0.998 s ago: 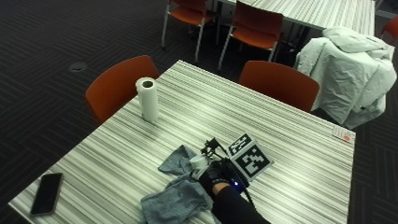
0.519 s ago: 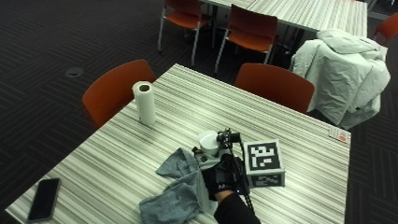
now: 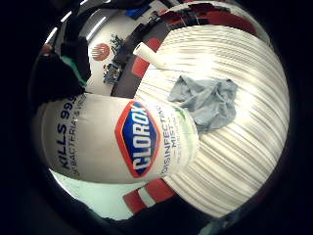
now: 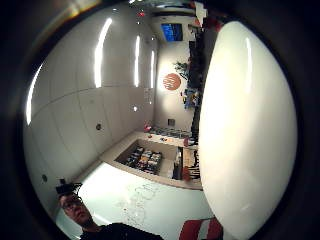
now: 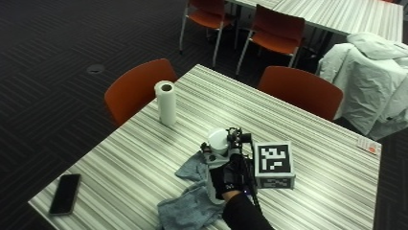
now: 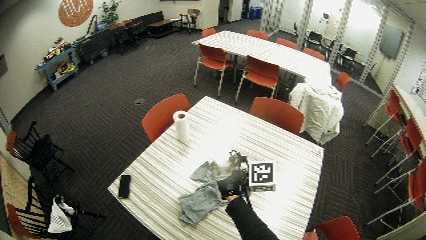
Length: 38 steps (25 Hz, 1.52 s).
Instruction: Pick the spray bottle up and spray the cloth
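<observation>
In the outside view my gloved right hand (image 5: 228, 175) grips a white Clorox spray bottle (image 5: 219, 140) and holds it over the far end of the crumpled grey cloth (image 5: 190, 197). The cloth lies on the striped table (image 5: 134, 153) near its front edge. In the little finger side palm view the bottle's label (image 3: 139, 138) fills the near field, and the cloth (image 3: 208, 100) lies on the table beyond it. The thumb side palm view shows only the bottle's plain white side (image 4: 247, 125) close to the palm. The wide view shows the hand (image 6: 233, 188) beside the cloth (image 6: 198, 199).
A paper towel roll (image 5: 167, 101) stands upright near the table's left edge. A black phone (image 5: 65, 193) lies at the near left corner. Orange chairs (image 5: 137, 88) stand along the left and far sides, and a pale jacket (image 5: 376, 81) hangs over one at the right.
The hand has risen from the table beside the cloth, and the white bottle now shows in its grip above the cloth. The outside camera has also shifted.
</observation>
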Each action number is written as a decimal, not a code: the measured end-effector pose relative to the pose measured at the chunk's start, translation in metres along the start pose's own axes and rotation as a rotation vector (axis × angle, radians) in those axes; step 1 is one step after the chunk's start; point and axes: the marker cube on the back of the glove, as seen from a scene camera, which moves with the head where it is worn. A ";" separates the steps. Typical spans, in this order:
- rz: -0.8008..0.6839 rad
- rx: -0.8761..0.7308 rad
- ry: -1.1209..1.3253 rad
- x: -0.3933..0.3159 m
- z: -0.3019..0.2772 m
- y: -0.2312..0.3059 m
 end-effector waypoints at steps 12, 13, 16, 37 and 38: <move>-0.101 -0.002 -0.110 -0.049 0.042 -0.024; -0.108 -0.003 -0.103 -0.050 0.043 -0.026; -0.109 -0.012 -0.094 -0.045 0.045 -0.025; 0.085 -0.014 -0.036 0.086 0.035 0.045; 0.085 -0.014 -0.045 0.084 0.034 0.045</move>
